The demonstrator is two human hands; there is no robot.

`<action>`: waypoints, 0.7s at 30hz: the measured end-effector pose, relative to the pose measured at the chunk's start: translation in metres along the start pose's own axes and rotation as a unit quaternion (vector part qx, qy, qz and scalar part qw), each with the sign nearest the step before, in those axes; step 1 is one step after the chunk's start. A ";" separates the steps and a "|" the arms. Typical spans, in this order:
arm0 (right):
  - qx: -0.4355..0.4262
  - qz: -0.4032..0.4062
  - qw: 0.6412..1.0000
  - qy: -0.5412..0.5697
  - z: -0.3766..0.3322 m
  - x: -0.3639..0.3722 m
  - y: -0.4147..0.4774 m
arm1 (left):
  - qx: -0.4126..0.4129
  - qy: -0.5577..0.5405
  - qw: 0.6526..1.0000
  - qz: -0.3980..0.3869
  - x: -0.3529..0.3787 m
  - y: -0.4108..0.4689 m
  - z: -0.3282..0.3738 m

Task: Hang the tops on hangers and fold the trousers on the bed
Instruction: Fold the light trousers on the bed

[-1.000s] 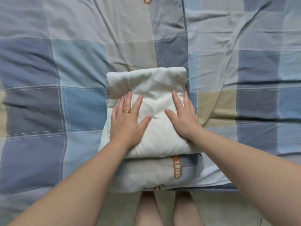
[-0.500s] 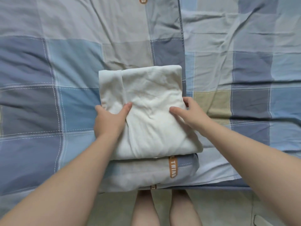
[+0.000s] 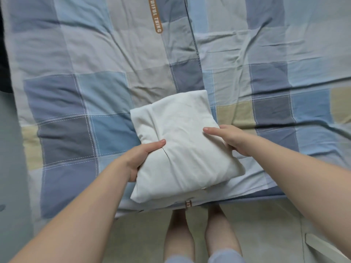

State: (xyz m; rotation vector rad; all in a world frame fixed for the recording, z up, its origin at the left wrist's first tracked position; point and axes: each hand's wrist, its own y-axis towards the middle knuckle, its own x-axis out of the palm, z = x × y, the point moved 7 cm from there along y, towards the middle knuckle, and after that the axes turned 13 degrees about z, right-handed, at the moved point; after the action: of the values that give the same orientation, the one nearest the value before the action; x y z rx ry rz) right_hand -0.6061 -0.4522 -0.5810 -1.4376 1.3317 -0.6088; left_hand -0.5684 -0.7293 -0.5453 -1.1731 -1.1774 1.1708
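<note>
Carrying the folded white trousers [image 3: 182,145] as one bundle calls for even support from both sides, so that the layers do not slide apart. The left hand [image 3: 136,158] grips the bundle's left edge with the thumb on top and the fingers out of sight beneath, and the right hand [image 3: 231,139] holds the right edge the same way. The bundle lies in the lower centre of the frame, over the near edge of the checked quilt [image 3: 76,103]; whether it is clear of the quilt cannot be told. Keeping it level and setting it down flat would likely save the fold. A second ago both palms lay flat on top, pressing; half a second ago they had slid to the sides; now they clasp the bundle, which sits askew.
</note>
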 end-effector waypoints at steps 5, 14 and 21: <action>0.109 -0.073 0.987 0.088 0.041 -0.008 -0.090 | -0.025 -0.008 0.997 -0.074 0.015 -0.072 -0.044; 0.130 -0.105 0.924 0.345 0.097 -0.033 -0.273 | 0.018 0.120 0.989 -0.079 0.052 -0.190 -0.080; -0.005 0.139 0.872 0.469 0.146 -0.122 -0.384 | 0.137 0.267 0.951 -0.076 0.148 -0.267 -0.067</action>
State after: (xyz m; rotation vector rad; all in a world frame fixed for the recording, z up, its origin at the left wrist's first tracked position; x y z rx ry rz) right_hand -0.3545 -0.3483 -0.2499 -0.9081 2.2408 -1.1810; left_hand -0.4880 -0.5942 -0.2757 -1.0724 -0.6542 0.7944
